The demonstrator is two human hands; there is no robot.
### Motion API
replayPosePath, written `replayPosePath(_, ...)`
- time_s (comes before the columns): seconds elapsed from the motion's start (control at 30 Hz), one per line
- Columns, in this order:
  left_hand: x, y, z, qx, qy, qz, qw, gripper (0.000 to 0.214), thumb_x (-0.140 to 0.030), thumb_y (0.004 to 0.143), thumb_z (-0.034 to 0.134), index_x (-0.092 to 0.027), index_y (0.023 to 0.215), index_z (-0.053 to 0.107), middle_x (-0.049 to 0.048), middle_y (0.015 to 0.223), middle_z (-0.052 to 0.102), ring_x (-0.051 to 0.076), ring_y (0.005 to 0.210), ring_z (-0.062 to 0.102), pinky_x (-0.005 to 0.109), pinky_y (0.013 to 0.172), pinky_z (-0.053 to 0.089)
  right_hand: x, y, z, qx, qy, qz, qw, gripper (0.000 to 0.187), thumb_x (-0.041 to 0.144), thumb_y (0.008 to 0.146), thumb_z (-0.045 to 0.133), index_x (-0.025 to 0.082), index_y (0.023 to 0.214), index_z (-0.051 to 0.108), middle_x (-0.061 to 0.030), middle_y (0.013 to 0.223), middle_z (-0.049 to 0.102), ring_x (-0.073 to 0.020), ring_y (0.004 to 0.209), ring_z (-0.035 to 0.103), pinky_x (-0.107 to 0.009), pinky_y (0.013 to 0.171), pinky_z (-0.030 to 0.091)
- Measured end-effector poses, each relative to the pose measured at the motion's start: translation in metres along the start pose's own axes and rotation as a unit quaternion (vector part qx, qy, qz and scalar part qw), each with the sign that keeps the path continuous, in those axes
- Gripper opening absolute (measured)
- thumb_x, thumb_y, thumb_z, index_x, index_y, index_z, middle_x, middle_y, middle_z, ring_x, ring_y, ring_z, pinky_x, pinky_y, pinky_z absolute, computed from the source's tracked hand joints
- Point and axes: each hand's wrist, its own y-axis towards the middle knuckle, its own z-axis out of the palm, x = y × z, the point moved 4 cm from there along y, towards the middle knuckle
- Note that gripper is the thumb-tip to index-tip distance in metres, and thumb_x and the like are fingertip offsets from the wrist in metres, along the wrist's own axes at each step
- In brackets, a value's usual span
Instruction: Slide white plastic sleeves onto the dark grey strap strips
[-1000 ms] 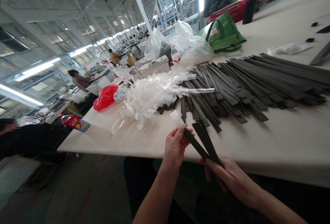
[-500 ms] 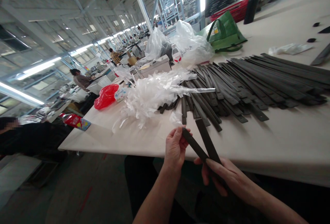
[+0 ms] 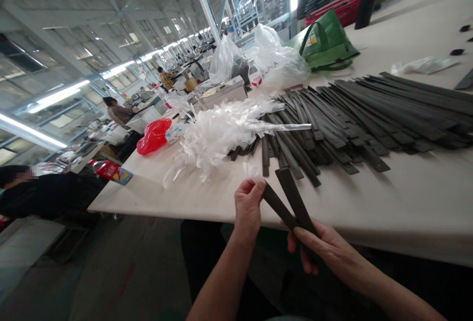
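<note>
Hands (image 3: 328, 246) gripping flat, matte strips (image 3: 294, 195); wispy white film (image 3: 218, 133) beyond.

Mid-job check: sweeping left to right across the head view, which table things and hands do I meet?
Red packet, red plastic bag, left hand, held dark strips, right hand, crumpled clear wrapper. White pile and dark pile overlap others, so they're left out, as is anything unclear.
</note>
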Motion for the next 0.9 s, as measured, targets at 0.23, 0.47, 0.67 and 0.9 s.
replayPosePath(0.23,0.003,0.017,-0.011,-0.062,-0.091,0.003,0.994,0.03,-0.034,0.056,0.086,-0.016,0.072,0.068,-0.0042,0.068,0.067,0.006,0.059,0.061,0.017,0.059,0.045,-0.007,-0.005,-0.004,-0.013,-0.052,0.01,0.999,0.047,0.059,0.087,0.049,0.019,0.111,0.05,-0.0006,0.085,0.061,-0.0091,0.052,0.055,-0.021,0.047,0.044)
replayPosePath(0.47,0.013,0.015,-0.016,-0.114,-0.144,-0.031,0.982,0.019,-0.027,0.068,0.081,-0.016,0.074,0.068,-0.0025,0.074,0.07,0.007,0.067,0.066,0.017,0.067,0.05,-0.017,-0.006,-0.009,-0.033,-0.199,-0.059,0.978,0.043,0.056,0.095,0.035,0.017,0.1,0.054,-0.0051,0.084,0.065,-0.0151,0.061,0.063,-0.027,0.055,0.049)
replayPosePath(0.67,0.017,0.01,-0.014,-0.079,-0.165,-0.051,0.982,0.023,-0.031,0.066,0.082,-0.015,0.076,0.067,-0.0008,0.073,0.072,0.01,0.065,0.068,0.02,0.063,0.051,-0.01,-0.006,-0.011,-0.085,-0.296,-0.102,0.946,0.042,0.052,0.097,0.031,0.019,0.089,0.056,-0.003,0.069,0.064,-0.0173,0.06,0.063,-0.028,0.057,0.047)
replayPosePath(0.9,0.007,0.004,-0.017,-0.055,-0.09,-0.051,0.993,0.03,-0.036,0.062,0.083,-0.015,0.075,0.066,0.0021,0.074,0.073,0.013,0.067,0.068,0.025,0.067,0.051,-0.003,-0.007,-0.02,-0.125,-0.391,-0.13,0.903,0.029,0.043,0.093,0.036,0.022,0.085,0.055,-0.0032,0.066,0.064,-0.0201,0.059,0.062,-0.03,0.056,0.044)
